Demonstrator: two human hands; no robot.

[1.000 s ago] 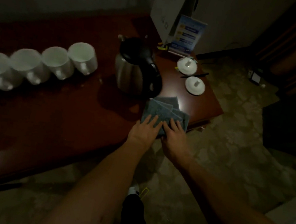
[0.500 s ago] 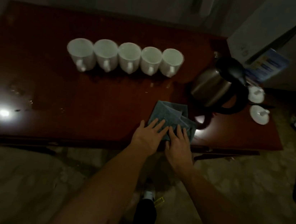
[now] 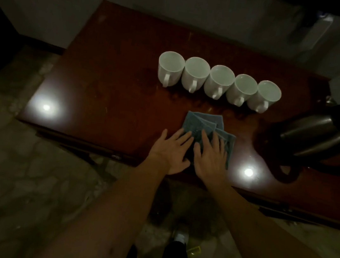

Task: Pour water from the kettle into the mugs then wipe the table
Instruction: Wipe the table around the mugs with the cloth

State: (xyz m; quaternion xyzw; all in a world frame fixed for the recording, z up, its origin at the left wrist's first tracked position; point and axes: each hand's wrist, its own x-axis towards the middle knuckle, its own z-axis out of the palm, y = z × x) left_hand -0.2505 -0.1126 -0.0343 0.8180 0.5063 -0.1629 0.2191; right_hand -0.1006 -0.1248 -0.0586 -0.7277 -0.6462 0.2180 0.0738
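- Mugs [image 3: 218,81] — five in a row, water visible in them; pouring looks done.
- Kettle [image 3: 317,135] set down at the right.
- Left hand [image 3: 171,150] and right hand [image 3: 210,155], fingers spread, press the cloth [image 3: 206,123] flat on the counter [image 3: 110,82] — wiping remains.

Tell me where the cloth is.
Head view: the cloth lies near the table's front edge, under both hands, between the mugs and the person, left of the kettle.

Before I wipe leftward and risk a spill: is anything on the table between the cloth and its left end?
Nothing visible. The cloth lies under both hands, and the table to its left is bare; the mugs stand farther back.
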